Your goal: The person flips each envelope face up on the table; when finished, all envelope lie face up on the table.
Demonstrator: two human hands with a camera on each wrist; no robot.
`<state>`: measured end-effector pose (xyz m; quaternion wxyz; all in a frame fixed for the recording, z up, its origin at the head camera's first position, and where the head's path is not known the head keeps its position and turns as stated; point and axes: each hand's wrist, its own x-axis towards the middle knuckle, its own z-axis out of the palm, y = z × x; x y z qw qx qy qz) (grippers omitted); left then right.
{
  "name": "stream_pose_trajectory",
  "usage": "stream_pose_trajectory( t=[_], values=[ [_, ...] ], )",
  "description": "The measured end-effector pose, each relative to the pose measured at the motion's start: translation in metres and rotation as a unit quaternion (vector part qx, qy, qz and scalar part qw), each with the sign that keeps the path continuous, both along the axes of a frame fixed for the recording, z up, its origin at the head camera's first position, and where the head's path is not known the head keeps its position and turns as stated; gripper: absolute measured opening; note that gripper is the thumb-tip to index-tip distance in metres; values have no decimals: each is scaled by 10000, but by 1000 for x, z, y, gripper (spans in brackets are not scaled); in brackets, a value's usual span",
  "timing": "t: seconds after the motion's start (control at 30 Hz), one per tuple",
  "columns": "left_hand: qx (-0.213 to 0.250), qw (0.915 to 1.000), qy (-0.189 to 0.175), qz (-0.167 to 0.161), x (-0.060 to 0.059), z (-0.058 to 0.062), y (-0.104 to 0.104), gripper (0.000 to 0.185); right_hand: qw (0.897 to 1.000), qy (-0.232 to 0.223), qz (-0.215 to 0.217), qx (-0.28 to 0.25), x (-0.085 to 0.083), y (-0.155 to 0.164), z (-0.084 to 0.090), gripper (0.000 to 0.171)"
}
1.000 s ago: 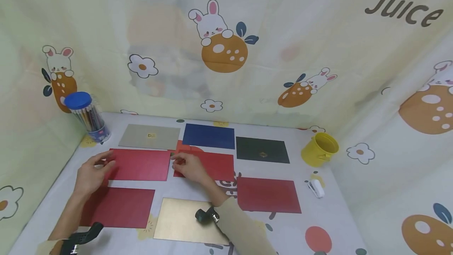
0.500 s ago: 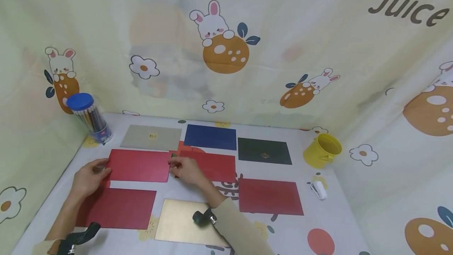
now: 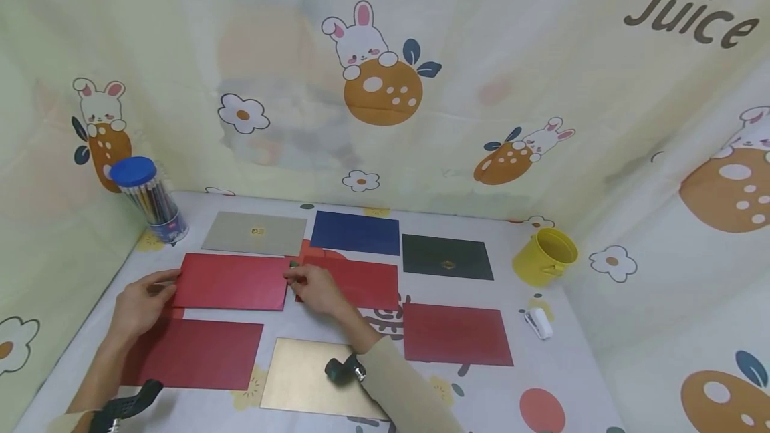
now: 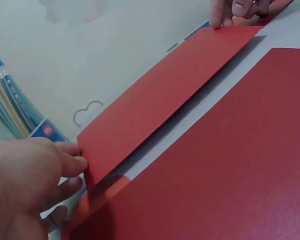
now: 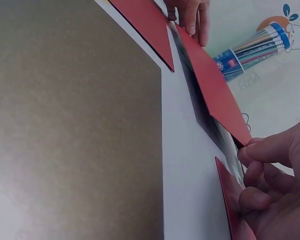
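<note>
from the head view, the left hand [image 3: 141, 301] pinches the left edge of a red card [image 3: 231, 281] and the right hand [image 3: 313, 287] pinches its right edge, so the card is held between both hands over the table [image 3: 559, 379], in the middle row at the left. a second red card [image 3: 361, 280] lies just beside it under the right hand. behind them lie a grey card [image 3: 255, 233], a blue card [image 3: 355, 233] and a black card [image 3: 446, 256]. nearer the person lie a dark red card [image 3: 198, 353], a gold card [image 3: 307, 376] and another dark red card [image 3: 457, 333]. a tube of pencils [image 3: 147, 198] with a blue lid stands at the back left, a yellow cup [image 3: 544, 256] at the right, and a small white object [image 3: 537, 321] lies near the cup.

from the left wrist view, the left hand [image 4: 27, 187] grips the near end of the red card [image 4: 160, 107], thumb on top and fingers below; the card is lifted off the table and tilted. the right hand [image 4: 237, 10] holds the far corner. the dark red card [image 4: 225, 165] lies flat below, and the pencils [image 4: 12, 107] show at the left.

from the right wrist view, the right hand [image 5: 275, 185] has its fingers curled, pinching the corner of the red card [image 5: 215, 95], seen edge-on and raised. the left hand [image 5: 192, 15] holds the far end. the gold card [image 5: 75, 120] fills the left, and the pencils [image 5: 252, 50] lie beyond.
</note>
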<state>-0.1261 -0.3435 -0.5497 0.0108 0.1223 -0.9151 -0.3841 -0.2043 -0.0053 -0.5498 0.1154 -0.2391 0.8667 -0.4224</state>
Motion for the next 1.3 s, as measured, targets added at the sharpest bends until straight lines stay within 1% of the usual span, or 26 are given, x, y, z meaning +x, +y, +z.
stream_pose_trajectory(
  t=[0.13, 0.33, 0.4, 0.57, 0.77, 0.87, 1.07, 1.2, 1.3],
  values=[
    [62, 10000, 1, -27, 1, 0, -7, 44, 9999, 44, -109, -126, 0, 0, 1, 28],
    [712, 9972, -72, -200, 6, -4, -15, 49, 9984, 226, -440, -278, 1, 2, 2, 27],
    [840, 9961, -81, -248, 7, -5, -17, 50, 9976, 257, -525, -362, 0, 3, 2, 26],
    [900, 9957, -70, -229, 7, -6, -19, 50, 9959, 343, -653, -521, -1, 4, 2, 24],
    [947, 9952, -189, -134, 5, -4, -17, 50, 9937, 454, -812, -622, -3, 5, 1, 22],
    [932, 9955, -154, -55, 4, -2, -16, 49, 9934, 488, -823, -625, -3, 6, 2, 22],
    [937, 9956, 45, 53, 4, -1, -15, 48, 9930, 526, -794, -703, -5, 8, 3, 20],
    [905, 9956, 236, 101, 6, 1, -15, 46, 9925, 495, -739, -836, -5, 7, 4, 19],
    [852, 9958, 289, 186, 7, 3, -14, 45, 9925, 435, -735, -878, -6, 7, 6, 18]
  ],
)
